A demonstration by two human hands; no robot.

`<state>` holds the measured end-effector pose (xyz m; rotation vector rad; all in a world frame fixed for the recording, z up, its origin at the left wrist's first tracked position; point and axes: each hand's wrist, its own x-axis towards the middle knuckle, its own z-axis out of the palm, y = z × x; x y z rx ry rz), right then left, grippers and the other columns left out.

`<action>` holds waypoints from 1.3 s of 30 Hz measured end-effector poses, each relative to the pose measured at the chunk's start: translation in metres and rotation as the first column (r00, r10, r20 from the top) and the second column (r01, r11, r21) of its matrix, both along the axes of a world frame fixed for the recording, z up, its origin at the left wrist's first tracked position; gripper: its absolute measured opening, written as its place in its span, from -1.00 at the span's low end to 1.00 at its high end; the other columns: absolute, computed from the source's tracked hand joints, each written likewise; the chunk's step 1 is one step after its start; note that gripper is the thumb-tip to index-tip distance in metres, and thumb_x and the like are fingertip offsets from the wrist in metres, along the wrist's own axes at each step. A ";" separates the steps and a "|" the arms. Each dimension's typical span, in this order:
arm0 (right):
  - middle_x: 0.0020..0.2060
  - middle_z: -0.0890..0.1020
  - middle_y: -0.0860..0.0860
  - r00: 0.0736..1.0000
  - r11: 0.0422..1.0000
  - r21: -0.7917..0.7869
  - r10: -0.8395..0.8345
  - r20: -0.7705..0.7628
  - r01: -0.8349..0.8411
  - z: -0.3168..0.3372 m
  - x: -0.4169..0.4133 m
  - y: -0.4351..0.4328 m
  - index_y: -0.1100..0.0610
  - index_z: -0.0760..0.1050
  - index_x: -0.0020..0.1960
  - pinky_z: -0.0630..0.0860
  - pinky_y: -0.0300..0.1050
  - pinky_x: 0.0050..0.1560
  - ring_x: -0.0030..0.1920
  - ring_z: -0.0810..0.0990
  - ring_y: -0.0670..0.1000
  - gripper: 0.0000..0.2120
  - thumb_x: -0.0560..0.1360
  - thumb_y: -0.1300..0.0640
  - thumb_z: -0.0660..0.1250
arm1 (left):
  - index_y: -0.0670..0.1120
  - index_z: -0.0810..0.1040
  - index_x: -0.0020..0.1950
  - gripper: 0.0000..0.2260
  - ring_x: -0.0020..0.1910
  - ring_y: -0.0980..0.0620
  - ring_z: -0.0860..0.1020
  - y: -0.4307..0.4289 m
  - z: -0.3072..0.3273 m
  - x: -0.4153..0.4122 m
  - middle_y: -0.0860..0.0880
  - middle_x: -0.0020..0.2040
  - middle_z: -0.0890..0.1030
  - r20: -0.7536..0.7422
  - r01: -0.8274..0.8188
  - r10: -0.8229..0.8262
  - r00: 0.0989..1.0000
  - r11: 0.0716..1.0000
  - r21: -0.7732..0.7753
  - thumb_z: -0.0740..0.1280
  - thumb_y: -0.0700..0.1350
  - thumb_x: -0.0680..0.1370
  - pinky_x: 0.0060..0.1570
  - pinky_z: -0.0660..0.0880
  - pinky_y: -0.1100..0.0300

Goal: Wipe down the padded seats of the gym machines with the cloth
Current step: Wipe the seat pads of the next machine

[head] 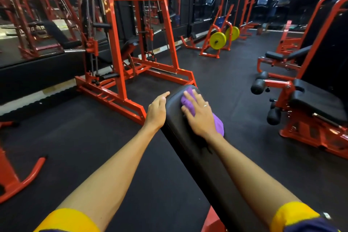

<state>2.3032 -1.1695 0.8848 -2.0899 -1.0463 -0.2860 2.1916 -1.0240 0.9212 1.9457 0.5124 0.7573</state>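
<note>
Fingers (pixel 200 99) of right hand (pixel 202 118) spread flat on purple cloth (pixel 219 125); left hand (pixel 157 111) touches bench pad (pixel 175 120).

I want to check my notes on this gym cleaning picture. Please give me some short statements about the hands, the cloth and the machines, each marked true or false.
1. The right hand presses the purple cloth flat on the black pad. True.
2. The left hand holds a spray bottle. False: it holds nothing and rests against the pad's left edge.
3. Yellow weight plates sit on a machine in the background. True.
4. The machine frames are blue. False: the frames, such as the nearest frame, are red.
</note>
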 end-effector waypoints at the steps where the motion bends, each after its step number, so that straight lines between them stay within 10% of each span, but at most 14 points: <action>1: 0.63 0.12 -0.18 0.994 0.998 0.013 -0.055 -0.091 0.056 0.008 0.014 0.007 -0.26 0.19 0.59 0.05 0.25 0.59 0.63 0.10 0.00 -0.49 0.65 -0.25 0.09 | -0.08 0.51 0.46 -0.59 0.45 0.09 0.41 0.000 0.000 0.000 -0.01 0.43 0.52 -0.001 -0.013 0.013 1.000 1.000 0.015 0.01 -0.11 0.72 0.49 0.27 0.17; 5: 0.57 0.29 -0.15 0.967 0.990 0.075 -0.100 -0.235 0.121 0.040 0.028 0.041 -0.21 0.35 0.52 0.14 0.22 0.56 0.59 0.18 -0.05 -0.46 0.60 -0.29 0.00 | -0.07 0.53 0.44 -0.56 0.43 0.09 0.44 -0.001 0.000 -0.001 0.00 0.41 0.55 0.021 -0.019 0.018 1.000 0.999 0.039 -0.01 -0.06 0.69 0.49 0.32 0.11; 10: 0.46 0.45 -0.20 0.986 0.987 0.022 0.157 0.048 -0.158 0.045 -0.031 0.042 -0.20 0.31 0.53 0.08 0.05 0.59 0.56 0.24 -0.02 -0.57 0.67 -0.20 0.11 | -0.08 0.61 0.29 -0.62 0.25 -0.05 0.56 -0.003 -0.005 -0.001 -0.07 0.24 0.65 0.034 -0.078 0.076 0.997 0.996 0.042 0.04 -0.05 0.71 0.18 0.42 0.17; 14: 0.28 0.57 -0.15 0.947 0.979 -0.083 0.202 0.249 -0.187 0.054 0.020 0.041 -0.11 0.50 0.32 0.35 0.09 0.40 0.35 0.48 -0.03 -0.61 0.63 -0.23 0.10 | -0.12 0.52 0.42 -0.61 0.41 -0.04 0.46 -0.015 -0.012 0.002 -0.10 0.38 0.57 0.057 -0.231 0.232 0.971 0.973 -0.027 0.00 -0.14 0.73 0.41 0.33 0.13; 20: 0.07 0.62 -0.07 0.996 0.980 -0.189 -0.074 -0.043 0.065 0.082 0.049 0.062 -0.08 0.56 0.03 0.38 -0.02 0.06 0.12 0.54 0.07 -0.65 0.58 -0.24 0.08 | -0.13 0.56 0.39 -0.49 0.41 0.01 0.46 -0.014 -0.011 0.001 -0.08 0.37 0.58 0.113 -0.240 0.242 0.964 0.970 -0.033 -0.05 -0.04 0.63 0.41 0.33 0.18; 27: -0.01 0.67 -0.12 0.926 0.963 -0.225 0.217 0.309 -0.150 0.077 -0.003 0.068 -0.13 0.60 -0.02 0.39 -0.04 0.18 0.03 0.56 -0.01 -0.54 0.61 -0.23 -0.05 | -0.21 0.60 0.24 -0.63 0.24 -0.17 0.56 -0.013 -0.012 0.001 -0.21 0.18 0.66 0.098 -0.234 0.247 0.964 0.964 -0.124 0.02 -0.18 0.72 0.09 0.37 0.23; 34: 0.12 0.68 -0.03 0.925 0.968 -0.158 -0.236 -0.299 0.196 0.093 0.058 0.064 -0.17 0.66 0.07 0.41 -0.02 0.11 0.14 0.57 0.13 -0.65 0.61 -0.12 0.09 | -0.18 0.52 0.43 -0.57 0.44 -0.04 0.43 -0.006 -0.008 -0.004 -0.12 0.40 0.55 0.025 -0.191 0.189 0.982 0.979 0.070 -0.03 -0.17 0.70 0.42 0.26 0.24; 39: 0.06 0.69 -0.15 0.999 0.996 0.085 0.025 -0.035 -0.022 0.059 -0.003 0.066 -0.08 0.66 0.01 0.38 0.02 0.35 0.18 0.56 -0.07 -0.65 0.60 -0.16 0.12 | -0.13 0.40 0.52 -0.52 0.50 0.01 0.36 0.021 0.001 -0.005 -0.11 0.49 0.44 -0.115 0.077 -0.053 0.992 0.975 0.209 -0.05 -0.04 0.68 0.52 0.21 0.13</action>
